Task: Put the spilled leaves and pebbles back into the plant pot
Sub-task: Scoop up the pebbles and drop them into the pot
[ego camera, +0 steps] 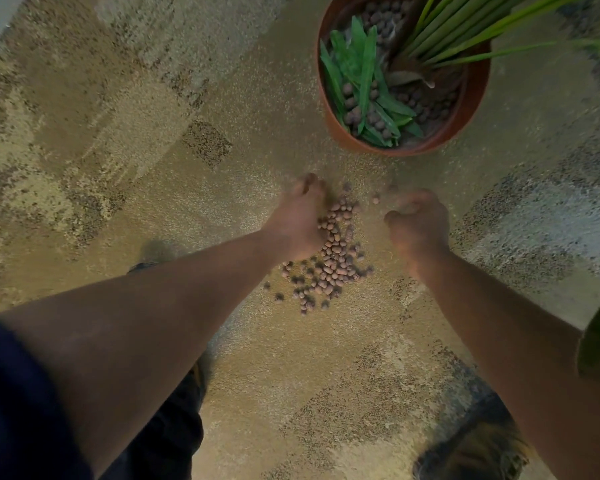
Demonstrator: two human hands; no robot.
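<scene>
Head view: a person crouched over patterned carpet [153,133] brings both hands down on either side of a heap of spilled clay pebbles [329,251], apparently to rake it together for scooping. The left hand [297,220] lies with fingers extended and pressed edge-on against the left of the heap; the right hand [418,225] is loosely cupped just right of it, blurred, and whether it holds any pebbles cannot be told. Farther off and to the right stands the terracotta plant pot [471,109], already holding loose cut green leaves [364,81] lying over a bed of pebbles beside the plant's stems [444,29]. No leaves remain visible on the floor; the pebbles look like the remaining job.
</scene>
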